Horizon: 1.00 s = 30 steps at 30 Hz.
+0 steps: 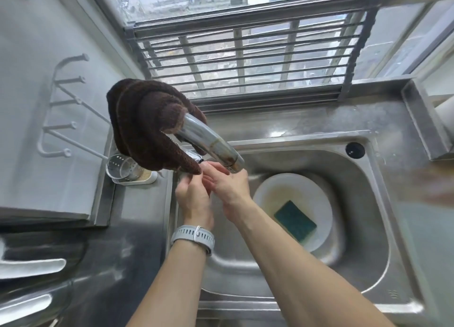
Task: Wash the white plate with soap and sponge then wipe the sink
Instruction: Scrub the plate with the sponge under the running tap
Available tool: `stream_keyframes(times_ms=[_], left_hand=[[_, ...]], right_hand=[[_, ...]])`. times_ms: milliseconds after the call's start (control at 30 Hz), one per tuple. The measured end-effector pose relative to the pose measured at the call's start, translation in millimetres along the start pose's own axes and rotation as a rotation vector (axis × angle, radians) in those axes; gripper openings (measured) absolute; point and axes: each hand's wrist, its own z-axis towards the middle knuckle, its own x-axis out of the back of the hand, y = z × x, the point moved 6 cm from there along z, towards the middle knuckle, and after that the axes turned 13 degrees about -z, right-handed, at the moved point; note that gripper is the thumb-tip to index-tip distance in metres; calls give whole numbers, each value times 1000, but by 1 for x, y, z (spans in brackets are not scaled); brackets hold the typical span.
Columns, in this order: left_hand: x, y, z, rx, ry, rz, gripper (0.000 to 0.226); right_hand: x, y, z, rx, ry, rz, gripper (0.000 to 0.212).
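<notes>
A white plate [317, 191] with a brownish stain lies in the steel sink [363, 218], right of my hands. A green sponge [294, 220] lies flat on the plate. My left hand [194, 199] and my right hand [229, 191] are together under the spout of the steel tap [211, 139], over the sink's left side. Their fingers are loosely bent and touch each other, and neither holds anything. A brown cloth [147, 127] hangs over the tap and hides its base.
A perforated steel utensil holder [125, 168] stands on the counter left of the tap. A white wall rack [63, 110] with hooks hangs at the left. A metal roll-up rack [245, 63] leans at the window behind the sink. The drain overflow [355, 150] is at the sink's back right.
</notes>
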Motion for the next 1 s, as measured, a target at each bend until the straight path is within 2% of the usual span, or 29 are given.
stream_keyframes(times_ms=[100, 200, 500, 733, 1000], left_hand=[[-6, 0, -4, 54, -26, -97, 19], [-8, 1, -6, 65, -58, -131, 18], [-8, 3, -4, 7, -20, -15, 11], [-5, 3, -3, -44, 3, 114, 21], [-6, 3, -5, -14, -32, 81, 15]], right_hand=[[0, 0, 1, -37, -47, 109, 31], [1, -3, 2, 8, -79, 90, 30], [4, -10, 0, 129, -60, -16, 37], [4, -15, -5, 113, -56, -24, 37], [8, -11, -8, 101, -7, -5, 31]])
